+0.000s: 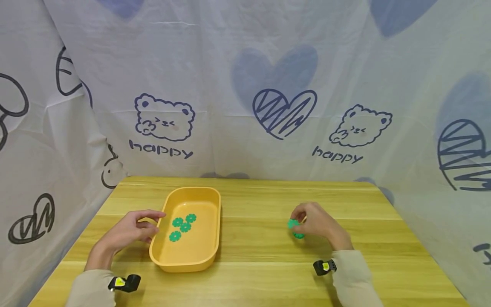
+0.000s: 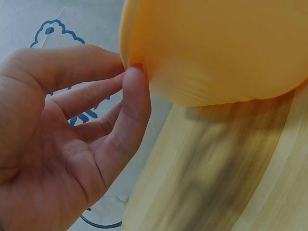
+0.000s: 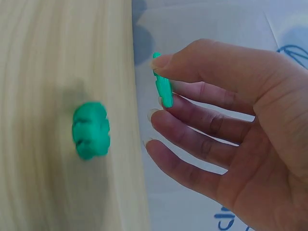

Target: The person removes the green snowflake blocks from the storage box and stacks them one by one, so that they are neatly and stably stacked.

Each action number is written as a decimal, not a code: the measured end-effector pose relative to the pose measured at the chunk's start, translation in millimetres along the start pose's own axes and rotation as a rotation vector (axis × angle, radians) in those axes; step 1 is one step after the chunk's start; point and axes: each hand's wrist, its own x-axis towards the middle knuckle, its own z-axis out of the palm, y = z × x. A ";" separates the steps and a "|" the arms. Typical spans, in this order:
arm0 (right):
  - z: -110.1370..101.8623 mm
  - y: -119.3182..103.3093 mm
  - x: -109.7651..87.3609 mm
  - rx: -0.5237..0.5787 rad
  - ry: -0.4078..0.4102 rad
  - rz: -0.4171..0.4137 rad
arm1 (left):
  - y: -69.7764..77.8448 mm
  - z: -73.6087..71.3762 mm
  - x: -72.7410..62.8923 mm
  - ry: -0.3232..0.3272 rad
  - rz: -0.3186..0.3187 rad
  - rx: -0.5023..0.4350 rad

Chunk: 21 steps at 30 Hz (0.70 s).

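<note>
A yellow tray [image 1: 184, 267] stands on the left of the table with several green flower-shaped discs [image 1: 185, 227] lying flat in it. My left hand [image 1: 132, 230] holds the tray's left rim, fingertips at its edge; in the left wrist view the hand [image 2: 72, 144] grips the yellow wall [image 2: 216, 53], with one fingertip hidden behind the rim. My right hand [image 1: 316, 221] pinches a green notched disc [image 3: 164, 89] between thumb and fingers, seen edge-on and raised off the table. Just below it, more green [image 3: 91, 130] sits on the wood, thick enough to be a stack, though blurred.
The wooden table [image 1: 253, 251] ends at a white cloth [image 1: 222, 140] printed with hearts and bears, which hangs behind it and at both sides. Black wrist cameras [image 1: 124, 282] sit by both sleeves. The tray's raised wall stands between its discs and the right hand.
</note>
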 end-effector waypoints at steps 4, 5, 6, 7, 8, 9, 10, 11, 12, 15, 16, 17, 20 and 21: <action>-0.4 5.6 -4.4 0.003 0.010 0.031 | 1.3 0.4 -0.6 0.001 -0.003 0.000; -0.4 6.5 -5.1 0.002 0.010 0.038 | 1.6 0.6 -0.7 0.001 -0.004 0.000; -0.2 7.4 -5.8 0.005 0.010 0.046 | 1.8 0.7 -0.7 0.002 -0.006 0.001; 0.1 8.3 -6.2 0.007 0.009 0.053 | 1.9 0.8 -0.8 0.002 -0.006 0.002; 0.7 9.2 -6.4 0.008 0.010 0.061 | 1.9 0.8 -0.8 0.003 -0.007 0.002; 1.3 10.3 -6.7 0.009 0.010 0.068 | 2.0 0.8 -0.8 0.003 -0.007 0.002; 2.0 11.3 -6.9 0.008 0.009 0.073 | 2.0 0.8 -0.9 0.003 -0.007 0.003; 2.7 12.4 -7.1 0.009 0.008 0.077 | 2.0 0.7 -0.9 0.003 -0.007 0.002; 3.6 13.6 -7.2 0.010 0.008 0.082 | 2.0 0.6 -1.0 0.003 -0.006 0.003; 5.5 18.1 -7.8 0.005 0.005 0.085 | 2.1 0.6 -0.9 0.001 -0.004 0.003; 6.2 19.4 -7.9 0.007 0.004 0.086 | 2.1 0.6 -1.0 0.001 -0.004 0.003; 6.8 20.8 -7.9 0.011 0.002 0.088 | 2.2 0.5 -1.1 -0.001 -0.001 0.003; 8.6 24.8 -7.9 0.024 -0.005 0.090 | 2.4 0.5 -1.4 -0.005 0.006 0.003; 9.0 26.0 -8.0 0.028 -0.010 0.087 | 2.5 0.6 -1.5 -0.005 0.007 0.004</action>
